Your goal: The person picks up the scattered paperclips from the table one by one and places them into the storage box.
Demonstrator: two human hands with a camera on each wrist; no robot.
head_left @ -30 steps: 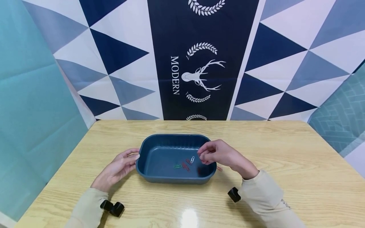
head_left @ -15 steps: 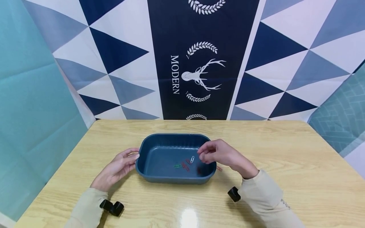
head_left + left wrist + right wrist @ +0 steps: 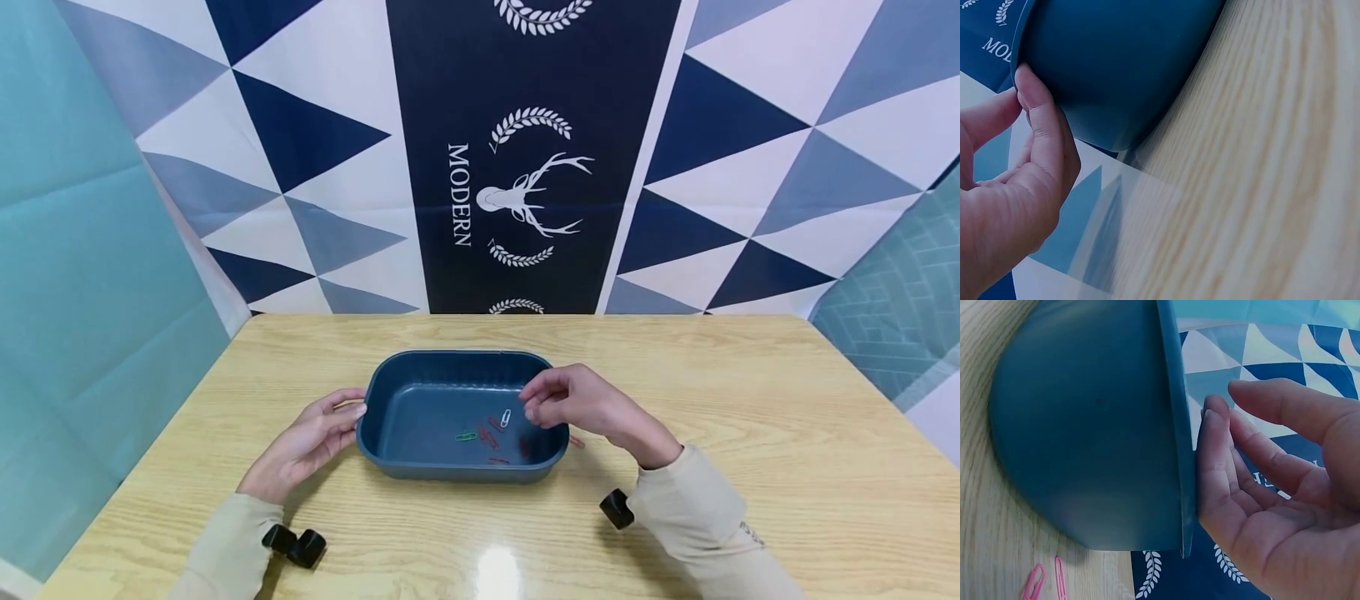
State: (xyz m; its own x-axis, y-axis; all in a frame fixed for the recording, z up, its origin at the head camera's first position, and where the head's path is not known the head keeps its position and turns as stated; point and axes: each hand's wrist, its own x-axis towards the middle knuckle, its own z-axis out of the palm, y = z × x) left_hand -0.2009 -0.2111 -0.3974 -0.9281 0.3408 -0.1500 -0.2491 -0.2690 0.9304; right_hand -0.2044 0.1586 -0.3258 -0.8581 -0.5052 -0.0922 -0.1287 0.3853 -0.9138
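A dark blue plastic basin (image 3: 465, 472) stands on the wooden table. My left hand (image 3: 303, 446) pinches its left rim between thumb and fingers, as the left wrist view shows close up. Over the right rim hangs my right hand (image 3: 585, 408), its fingers loosely bent. In the right wrist view the thumb stands apart from the fingers (image 3: 1215, 450), and nothing shows between them. On the basin's floor lie a green paper clip (image 3: 466, 437), a white paper clip (image 3: 506, 418) and several red ones, including a red paper clip (image 3: 498, 461) by the front wall.
Just outside the basin's right end, red-pink paper clips (image 3: 1034, 582) lie on the table (image 3: 712, 500). A patterned cloth (image 3: 517, 275) hangs behind the table's back edge. Each sleeve carries a black wrist camera, such as the left one (image 3: 306, 548).
A red paper clip has appeared on the basin floor near the front wall, below my right hand. Both hands and the basin stay almost in place.
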